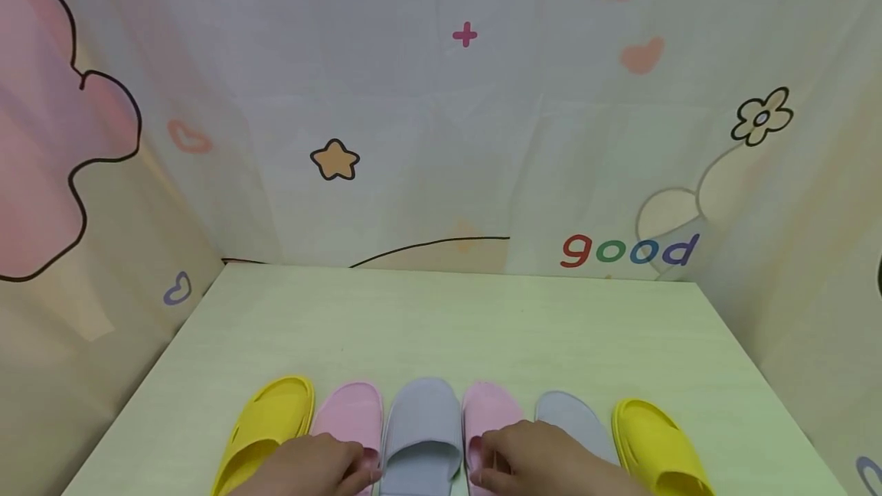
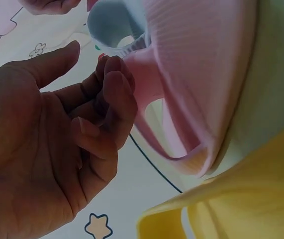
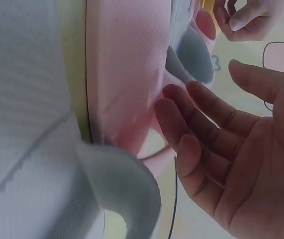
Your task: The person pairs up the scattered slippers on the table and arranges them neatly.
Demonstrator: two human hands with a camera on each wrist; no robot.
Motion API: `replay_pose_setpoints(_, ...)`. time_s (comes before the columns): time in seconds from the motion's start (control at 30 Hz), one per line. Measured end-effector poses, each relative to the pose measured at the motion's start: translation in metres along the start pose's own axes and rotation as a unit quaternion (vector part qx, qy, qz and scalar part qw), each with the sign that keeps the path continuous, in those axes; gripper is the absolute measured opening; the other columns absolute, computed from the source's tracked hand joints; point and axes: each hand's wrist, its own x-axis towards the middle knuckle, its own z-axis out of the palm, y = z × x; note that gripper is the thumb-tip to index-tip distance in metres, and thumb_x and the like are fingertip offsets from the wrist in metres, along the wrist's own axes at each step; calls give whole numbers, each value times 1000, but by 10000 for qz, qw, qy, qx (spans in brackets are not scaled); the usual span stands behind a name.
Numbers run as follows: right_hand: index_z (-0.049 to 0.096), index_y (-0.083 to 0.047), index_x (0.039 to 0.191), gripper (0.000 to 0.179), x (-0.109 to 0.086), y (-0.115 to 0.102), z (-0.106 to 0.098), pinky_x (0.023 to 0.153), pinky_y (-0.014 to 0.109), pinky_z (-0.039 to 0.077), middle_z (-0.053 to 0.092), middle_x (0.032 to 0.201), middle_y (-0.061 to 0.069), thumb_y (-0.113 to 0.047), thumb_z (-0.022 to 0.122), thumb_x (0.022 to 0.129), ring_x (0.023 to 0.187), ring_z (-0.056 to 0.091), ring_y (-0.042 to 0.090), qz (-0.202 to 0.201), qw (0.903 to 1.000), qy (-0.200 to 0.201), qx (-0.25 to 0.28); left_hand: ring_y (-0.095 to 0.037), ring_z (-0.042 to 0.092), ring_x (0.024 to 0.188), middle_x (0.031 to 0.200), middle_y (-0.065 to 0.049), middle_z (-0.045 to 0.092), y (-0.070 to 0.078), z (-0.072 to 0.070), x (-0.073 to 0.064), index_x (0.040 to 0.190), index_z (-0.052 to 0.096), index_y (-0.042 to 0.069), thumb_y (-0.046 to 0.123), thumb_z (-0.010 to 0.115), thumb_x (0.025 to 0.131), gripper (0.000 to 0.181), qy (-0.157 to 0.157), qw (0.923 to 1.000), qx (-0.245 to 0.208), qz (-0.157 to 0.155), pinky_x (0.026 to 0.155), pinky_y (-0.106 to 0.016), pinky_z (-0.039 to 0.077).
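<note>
Two pink slippers lie among the row, a left one [image 1: 351, 408] and a right one [image 1: 491, 404], toes pointing away from me. Over the left one's opening hovers my left hand [image 1: 310, 465], fingers loosely bent around nothing. My right hand [image 1: 544, 461] is at the right pink slipper's opening, its fingers also loosely bent and holding nothing. Between the hands sits a grey slipper [image 1: 423, 412]. In the left wrist view, fingertips come close to the pink slipper [image 2: 206, 64]; contact cannot be told. The right wrist view shows similar closeness to the other pink slipper [image 3: 127, 64].
A yellow slipper [image 1: 279, 408] lies at the row's left end, another yellow slipper [image 1: 654, 435] at its right end. A second grey slipper [image 1: 572, 419] is partly behind my right forearm. The pale green table [image 1: 448, 327] ends at a patterned curtain [image 1: 413, 98].
</note>
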Motion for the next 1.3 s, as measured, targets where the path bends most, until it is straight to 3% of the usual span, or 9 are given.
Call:
replay_pose_setpoints(0.17,59,-28,79,21,4,-2,10,55,21,39,53,62,-19,-46,60,91,57,47,-2,-130,9997,3,-199,-8,42,50,54,10,37,-3,12,2,79,60,24,56,50,93,37,87,9998,162,-70,52,-28,33)
replay_pose_setpoints(0.27,57,-29,81,18,7,-3,14,55,23,38,51,62,-18,-44,62,90,57,47,0,59,9996,-48,-273,-10,44,54,56,9,41,-5,18,5,73,51,25,56,50,93,37,137,9997,163,-141,53,-30,34)
replay_pose_setpoints(0.5,55,-26,82,19,14,-6,22,54,27,38,51,62,-14,-42,64,88,57,47,5,530,9978,-84,-387,-7,43,56,60,10,44,-9,30,8,71,47,25,53,52,93,35,429,9988,193,-135,54,-30,34)
replay_pose_setpoints(0.7,54,-24,83,19,15,-8,22,53,28,37,50,62,-12,-39,65,87,57,47,7,597,9971,30,-481,-9,44,57,63,9,46,-7,31,11,75,50,24,51,55,92,31,379,9981,329,-356,54,-32,36)
replay_pose_setpoints(0.93,54,-25,82,20,15,-11,21,54,28,37,50,63,-12,-39,67,86,57,47,7,642,9968,85,-475,-11,45,57,65,9,49,-4,31,14,80,54,22,43,60,90,24,486,9967,592,-281,54,-33,38)
replay_pose_setpoints(1.17,54,-24,82,18,16,-11,20,53,26,37,50,60,-13,-36,67,85,55,46,6,504,9974,226,-471,-14,45,58,67,7,50,-1,29,17,81,55,21,40,61,90,22,235,9967,658,-409,56,-35,39)
replay_pose_setpoints(1.3,54,-24,82,17,16,-11,18,52,26,37,49,60,-13,-35,67,85,55,45,6,428,9975,268,-486,-14,45,57,67,7,50,1,27,17,81,54,21,38,61,90,21,284,9964,696,-404,54,-35,39)
